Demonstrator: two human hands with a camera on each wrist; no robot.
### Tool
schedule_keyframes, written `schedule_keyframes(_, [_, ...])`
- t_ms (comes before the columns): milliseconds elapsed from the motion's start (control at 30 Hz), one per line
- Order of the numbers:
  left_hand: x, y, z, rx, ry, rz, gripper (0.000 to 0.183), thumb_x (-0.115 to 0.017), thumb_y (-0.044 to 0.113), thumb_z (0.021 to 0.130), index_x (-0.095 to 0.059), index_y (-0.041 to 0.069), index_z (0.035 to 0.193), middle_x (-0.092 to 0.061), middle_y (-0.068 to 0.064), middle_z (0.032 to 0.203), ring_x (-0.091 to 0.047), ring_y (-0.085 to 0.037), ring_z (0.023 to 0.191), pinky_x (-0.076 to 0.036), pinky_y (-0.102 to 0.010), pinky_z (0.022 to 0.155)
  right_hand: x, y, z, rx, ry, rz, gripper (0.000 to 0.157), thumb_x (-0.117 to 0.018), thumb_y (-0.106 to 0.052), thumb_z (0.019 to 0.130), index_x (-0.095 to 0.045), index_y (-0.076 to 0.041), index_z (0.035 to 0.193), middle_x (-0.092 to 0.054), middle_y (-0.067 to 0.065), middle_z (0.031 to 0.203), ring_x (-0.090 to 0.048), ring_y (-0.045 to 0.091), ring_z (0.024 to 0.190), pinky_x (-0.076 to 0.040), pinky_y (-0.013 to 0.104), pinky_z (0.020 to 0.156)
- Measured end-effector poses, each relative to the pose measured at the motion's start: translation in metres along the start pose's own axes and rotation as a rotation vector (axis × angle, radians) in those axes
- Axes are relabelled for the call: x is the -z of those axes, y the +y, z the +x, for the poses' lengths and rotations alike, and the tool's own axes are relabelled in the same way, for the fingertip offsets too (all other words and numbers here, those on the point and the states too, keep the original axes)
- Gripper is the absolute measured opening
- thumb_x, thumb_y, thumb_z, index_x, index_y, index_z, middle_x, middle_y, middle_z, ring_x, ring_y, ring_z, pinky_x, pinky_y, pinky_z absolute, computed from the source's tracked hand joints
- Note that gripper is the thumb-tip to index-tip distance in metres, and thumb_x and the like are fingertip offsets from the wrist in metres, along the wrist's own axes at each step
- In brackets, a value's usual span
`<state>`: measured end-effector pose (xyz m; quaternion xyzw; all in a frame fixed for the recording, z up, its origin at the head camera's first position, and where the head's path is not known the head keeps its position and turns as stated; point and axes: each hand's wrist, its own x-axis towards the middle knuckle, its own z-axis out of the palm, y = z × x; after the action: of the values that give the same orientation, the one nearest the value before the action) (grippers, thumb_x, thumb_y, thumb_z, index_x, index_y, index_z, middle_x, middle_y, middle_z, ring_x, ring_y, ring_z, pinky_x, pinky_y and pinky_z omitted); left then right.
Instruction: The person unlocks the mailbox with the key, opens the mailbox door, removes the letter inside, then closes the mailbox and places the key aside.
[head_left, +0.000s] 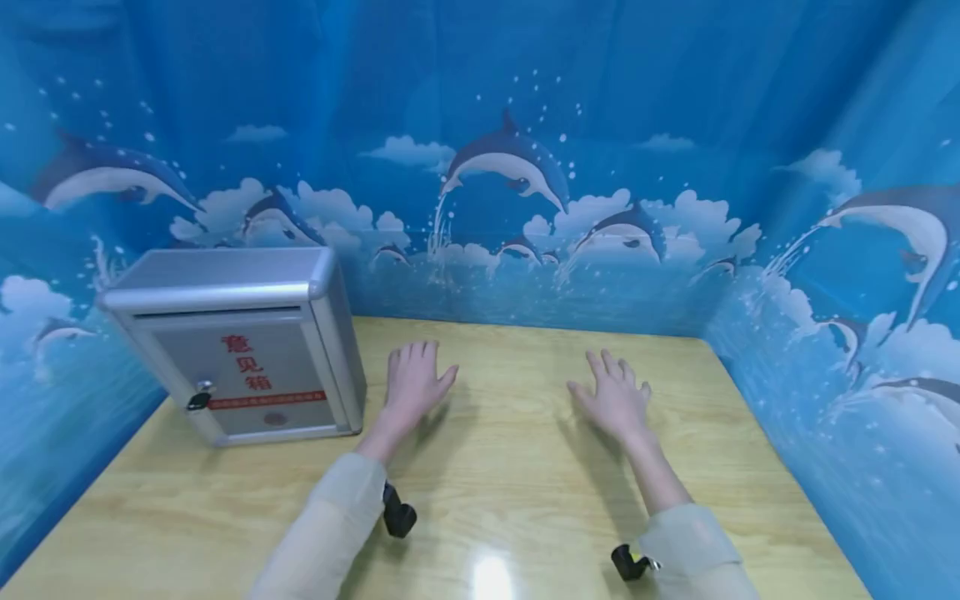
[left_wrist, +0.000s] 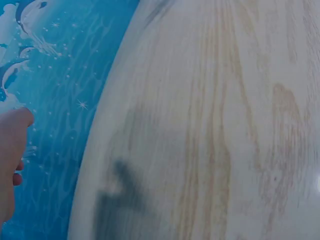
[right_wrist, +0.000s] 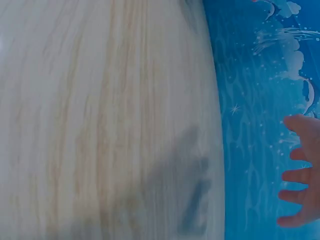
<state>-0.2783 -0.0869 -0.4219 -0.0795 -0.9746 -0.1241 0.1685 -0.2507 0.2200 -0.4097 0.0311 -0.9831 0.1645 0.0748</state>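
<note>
2 sleeves [head_left: 322, 529] | 1 left grip [head_left: 413, 377] | 1 right grip [head_left: 616, 399] | 1 box [head_left: 281, 354]

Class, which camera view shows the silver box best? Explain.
The head view: the silver box is entirely in frame, its red lettering facing the camera. Neither wrist view shows it; both face the wooden table and blue curtain.

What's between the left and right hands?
No objects: just bare tabletop between the left hand and the right hand. The head view shows it.
</note>
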Motion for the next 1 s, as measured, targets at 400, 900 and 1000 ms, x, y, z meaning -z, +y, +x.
schedule_keyframes(400, [0.032,0.011,-0.009,-0.211,0.260,-0.125,0.029,-0.068,0.031,0.082,-0.059,0.004,0.084,-0.060,-0.007,0.075,-0.055,-0.022,0.068,-0.045,-0.034,0.061,0.021,-0.033,0.003,0.070,0.060,0.297,0.042,-0.052,-0.029,0.093,-0.057,0.001,0.122,-0.058,0.020,0.120,-0.056,0.034,0.104,-0.044,0.050,0.083])
schedule_keyframes(900, [0.098,0.007,-0.037,-0.426,0.576,-0.214,0.023,-0.074,0.019,0.076,-0.057,0.003,0.077,-0.055,-0.005,0.065,-0.049,-0.018,0.057,-0.040,-0.030,0.050,0.019,-0.101,0.001,0.231,-0.018,0.589,0.031,-0.057,-0.020,0.092,-0.062,-0.002,0.117,-0.064,0.011,0.107,-0.060,0.023,0.098,-0.050,0.036,0.080])
schedule_keyframes(1000, [0.113,-0.002,-0.042,-0.427,0.641,-0.226,0.023,-0.074,0.019,0.075,-0.058,0.001,0.076,-0.055,-0.008,0.065,-0.049,-0.020,0.056,-0.039,-0.031,0.050,0.015,-0.116,0.002,0.269,-0.034,0.599,0.031,-0.059,-0.021,0.092,-0.062,-0.003,0.117,-0.064,0.009,0.109,-0.060,0.020,0.097,-0.051,0.033,0.079])
